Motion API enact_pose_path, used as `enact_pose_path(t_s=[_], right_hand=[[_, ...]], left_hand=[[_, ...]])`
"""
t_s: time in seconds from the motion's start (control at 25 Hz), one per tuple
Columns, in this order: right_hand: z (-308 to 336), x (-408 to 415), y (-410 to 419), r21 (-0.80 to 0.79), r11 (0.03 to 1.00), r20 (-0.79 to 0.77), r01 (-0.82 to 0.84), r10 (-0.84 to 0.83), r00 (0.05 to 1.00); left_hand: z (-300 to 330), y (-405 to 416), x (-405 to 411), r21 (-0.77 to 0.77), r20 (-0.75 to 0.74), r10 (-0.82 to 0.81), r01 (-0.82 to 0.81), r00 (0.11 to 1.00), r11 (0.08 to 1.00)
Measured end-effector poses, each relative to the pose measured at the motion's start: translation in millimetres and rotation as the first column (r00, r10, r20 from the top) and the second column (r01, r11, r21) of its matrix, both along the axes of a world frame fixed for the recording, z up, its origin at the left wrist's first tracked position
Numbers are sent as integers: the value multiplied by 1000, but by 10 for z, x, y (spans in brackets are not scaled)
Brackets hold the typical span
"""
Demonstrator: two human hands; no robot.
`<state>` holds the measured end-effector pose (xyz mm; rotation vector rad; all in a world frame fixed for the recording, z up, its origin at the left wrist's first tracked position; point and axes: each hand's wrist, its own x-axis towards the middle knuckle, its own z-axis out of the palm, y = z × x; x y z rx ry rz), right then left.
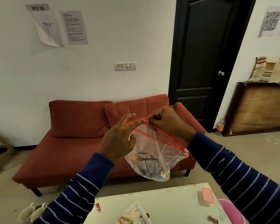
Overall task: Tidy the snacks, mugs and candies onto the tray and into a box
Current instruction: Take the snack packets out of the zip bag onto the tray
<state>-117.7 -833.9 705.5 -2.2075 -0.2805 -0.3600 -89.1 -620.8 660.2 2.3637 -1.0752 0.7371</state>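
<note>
A pale table [168,201] was seen at the very bottom, with a pink card [207,195], two small red candies [213,221] and a white tray [141,209] on it. A pink tub [229,209] was seen at its right edge. Above the table, a clear bag [153,152] with a red zip strip was held up in the air, with snacks lying at its bottom. Its top edge was pinched by the right hand [166,122]. The strip was touched by the straight fingers of the left hand [118,138]. Behind, a red sofa [81,143] was set against a white wall [103,70], beside a black door [204,54].
</note>
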Motion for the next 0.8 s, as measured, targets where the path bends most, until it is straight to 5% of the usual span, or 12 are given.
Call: enact_pose_path(t_s=[0.24,0.6,0.8], right_hand=[[52,-46,-42,-43,999,-1,-23,23,1000],[52,-33,-178,-78,996,-36,-43,40,999],[0,10,-199,-114,993,33,33,-29,999]], left_hand=[[60,30,99,35,-57,-69,71,996,997],[271,57,6,345,-97,-178,200,979,917],[311,-52,-67,259,-123,-204,230,971,938]])
